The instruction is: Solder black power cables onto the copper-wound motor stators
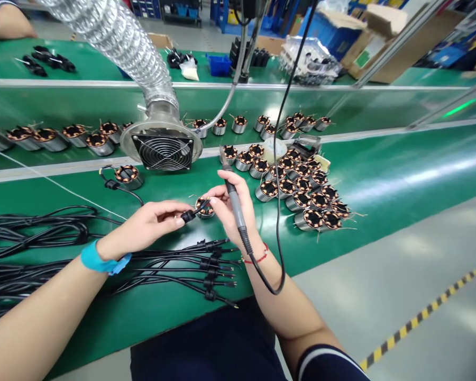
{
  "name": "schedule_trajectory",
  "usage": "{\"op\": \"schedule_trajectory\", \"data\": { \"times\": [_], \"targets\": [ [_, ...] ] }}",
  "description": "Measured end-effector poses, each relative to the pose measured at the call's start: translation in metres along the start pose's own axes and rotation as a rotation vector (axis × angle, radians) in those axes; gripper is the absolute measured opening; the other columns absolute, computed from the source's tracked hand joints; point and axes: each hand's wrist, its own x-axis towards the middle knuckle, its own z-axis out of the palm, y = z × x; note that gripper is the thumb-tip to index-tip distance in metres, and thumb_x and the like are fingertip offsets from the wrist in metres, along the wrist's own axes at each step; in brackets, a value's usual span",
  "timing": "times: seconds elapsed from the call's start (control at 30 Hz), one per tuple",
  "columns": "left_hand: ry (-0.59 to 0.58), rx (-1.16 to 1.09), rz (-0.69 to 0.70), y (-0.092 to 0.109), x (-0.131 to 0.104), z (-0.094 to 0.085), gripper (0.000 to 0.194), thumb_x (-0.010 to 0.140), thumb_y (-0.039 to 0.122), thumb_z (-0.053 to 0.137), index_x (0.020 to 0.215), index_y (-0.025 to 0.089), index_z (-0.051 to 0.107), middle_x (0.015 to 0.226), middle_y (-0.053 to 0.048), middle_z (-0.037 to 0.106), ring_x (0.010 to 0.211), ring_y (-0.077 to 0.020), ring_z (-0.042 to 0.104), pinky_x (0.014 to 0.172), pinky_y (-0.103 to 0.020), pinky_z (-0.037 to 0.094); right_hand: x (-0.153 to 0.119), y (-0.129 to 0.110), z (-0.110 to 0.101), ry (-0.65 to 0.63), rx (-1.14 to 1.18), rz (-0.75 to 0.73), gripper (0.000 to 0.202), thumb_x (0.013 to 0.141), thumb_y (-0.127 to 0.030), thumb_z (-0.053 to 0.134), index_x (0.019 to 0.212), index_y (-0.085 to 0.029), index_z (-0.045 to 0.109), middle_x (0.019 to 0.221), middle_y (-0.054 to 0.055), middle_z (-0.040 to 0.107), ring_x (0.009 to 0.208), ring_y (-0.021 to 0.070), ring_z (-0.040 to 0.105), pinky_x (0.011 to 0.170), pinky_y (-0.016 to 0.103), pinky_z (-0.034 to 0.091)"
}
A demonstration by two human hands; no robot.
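Observation:
My left hand is closed on a black power cable, gripping it at the moulded strain relief near its end. In my right hand lies a soldering iron with a grey handle, its tip pointing up and away. Thumb and fingertips of that hand also meet at the wire end of the cable. Just behind the cable stands a small motor stator with copper windings, partly hidden by my fingers. A stator with a cable beside it stands farther left.
Many stators stand at right, with a row on the conveyor behind. Bundled black cables lie near me. A fume extractor hangs low ahead. The iron's cord loops past my right forearm. Another person's arm rests far left.

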Motion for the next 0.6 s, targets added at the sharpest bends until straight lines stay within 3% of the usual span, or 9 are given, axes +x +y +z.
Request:
{"op": "schedule_trajectory", "data": {
  "times": [0.1,0.2,0.3,0.43,0.6],
  "targets": [
    [0.097,-0.118,-0.042,0.002,0.0,0.006,0.03,0.081,0.037,0.067,0.108,0.022,0.067,0.103,-0.004,0.064,0.087,-0.0159,0.057,0.072,-0.023,0.046,-0.002,0.005,0.004,-0.005,0.033,0.027,0.041,0.088,-0.028,0.054,0.125,-0.028,0.036,0.088,-0.001,0.061,0.08,0.0138,0.063,0.069,0.028,0.056],
    [0.243,-0.471,-0.108,0.006,0.001,0.018,0.022,0.083,0.032,0.063,0.102,0.021,0.061,0.09,-0.001,0.058,0.066,-0.0091,0.048,0.053,-0.019,0.038,-0.008,0.012,0.012,-0.074,0.059,0.039,0.042,0.086,-0.023,0.054,0.124,-0.027,0.038,0.087,-0.002,0.061,0.073,0.011,0.062,0.065,0.024,0.056],
    [0.256,-0.709,-0.127,0.007,0.003,0.031,0.012,0.087,0.03,0.058,0.088,0.019,0.054,0.079,0.001,0.055,0.063,-0.0091,0.046,0.051,-0.02,0.037,-0.014,0.017,0.018,-0.143,0.061,0.022,0.042,0.085,-0.019,0.053,0.125,-0.027,0.04,0.09,-0.002,0.06,0.073,0.0099,0.062,0.067,0.024,0.057],
    [0.207,-0.591,-0.104,0.005,0.003,0.038,0.018,0.089,0.032,0.057,0.08,0.019,0.048,0.065,0.004,0.05,0.058,-0.009,0.044,0.053,-0.021,0.035,-0.018,0.017,0.02,-0.124,0.119,0.04,0.048,0.085,-0.016,0.054,0.128,-0.03,0.038,0.093,-0.002,0.058,0.074,0.0092,0.061,0.063,0.022,0.057],
    [0.174,-0.414,-0.089,0.007,0.0,0.033,0.019,0.088,0.034,0.059,0.083,0.018,0.05,0.068,0.005,0.051,0.057,-0.0073,0.042,0.055,-0.022,0.034,-0.017,0.011,0.02,-0.092,0.141,0.085,0.05,0.086,-0.01,0.053,0.127,-0.035,0.039,0.096,-0.005,0.055,0.079,0.0066,0.059,0.065,0.018,0.055]
  ]
}}
